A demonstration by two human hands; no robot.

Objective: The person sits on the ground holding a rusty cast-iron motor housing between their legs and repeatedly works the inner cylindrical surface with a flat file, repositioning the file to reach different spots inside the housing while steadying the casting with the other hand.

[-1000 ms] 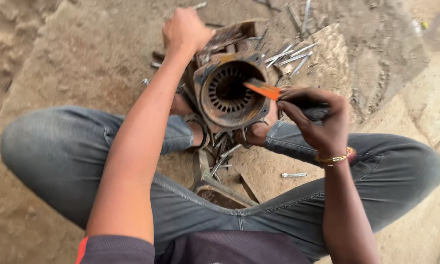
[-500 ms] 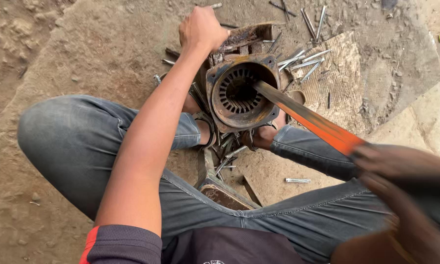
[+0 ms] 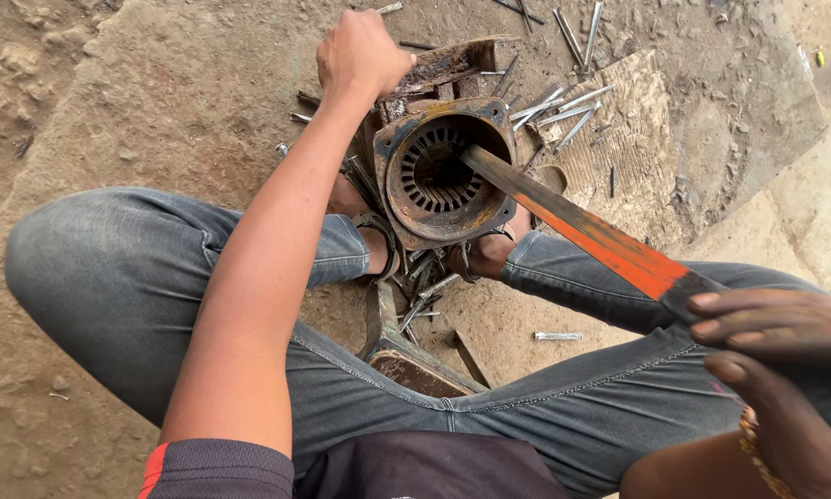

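Dirt ground (image 3: 110, 83); left hand (image 3: 360, 55) clenched behind rusty motor housing (image 3: 443, 171), right hand (image 3: 785, 370) half-cropped, gripping orange-marked bar (image 3: 582, 226).

Left arm stretched straight ahead, left hand (image 3: 360, 54) curled in a fist; right hand (image 3: 785, 370) close in, fingers wrapped tight.

We see soft, even daylight with no glare; shadows are faint, deepest inside the rusty motor housing (image 3: 445, 171) and just beneath it between the legs. The housing and the ground around it look sharp. Nearer us than the housing, the right hand (image 3: 785, 388) is slightly blurred and dark at the frame corner
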